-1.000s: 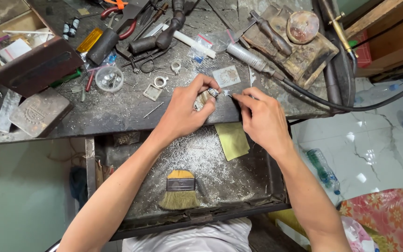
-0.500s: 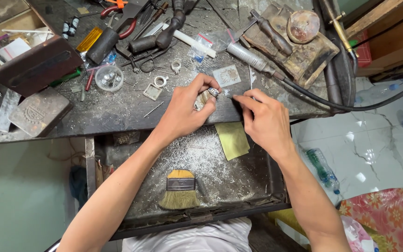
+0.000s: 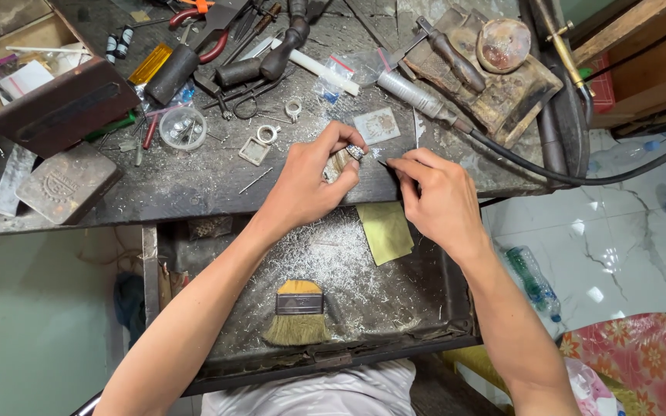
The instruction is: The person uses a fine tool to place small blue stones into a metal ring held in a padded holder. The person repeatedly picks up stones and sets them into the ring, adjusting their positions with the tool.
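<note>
Two bare hands work at the front edge of a dark, scratched workbench (image 3: 194, 181). The left hand (image 3: 306, 185) has its fingers curled and pressed together, pinching one small silver ring (image 3: 354, 152) between thumb and fingertips, just over the bench edge. The right hand (image 3: 437, 196) has its fingers bunched tight around one thin dark tool (image 3: 384, 162), whose tip sits just beside the ring; whether it touches cannot be told.

Below the bench, one open drawer (image 3: 456, 308) holds a spread of metal filings, one flat brush (image 3: 298, 312) with pale bristles, and one yellow-green square of paper (image 3: 385, 231).

On the bench near the left hand lie two small round ring blanks (image 3: 293, 108) and one square metal frame (image 3: 254, 151). One round clear dish (image 3: 183, 127) stands to their left. One small clear plastic bag (image 3: 378, 125) with a pale printed card lies just above the hands. At the far left, one flat grey rectangular tin (image 3: 67, 183) with an embossed lid rests near one open brown box (image 3: 48, 85) holding papers. One rotary handpiece (image 3: 418, 96) with a black cable lies to the upper right.
</note>
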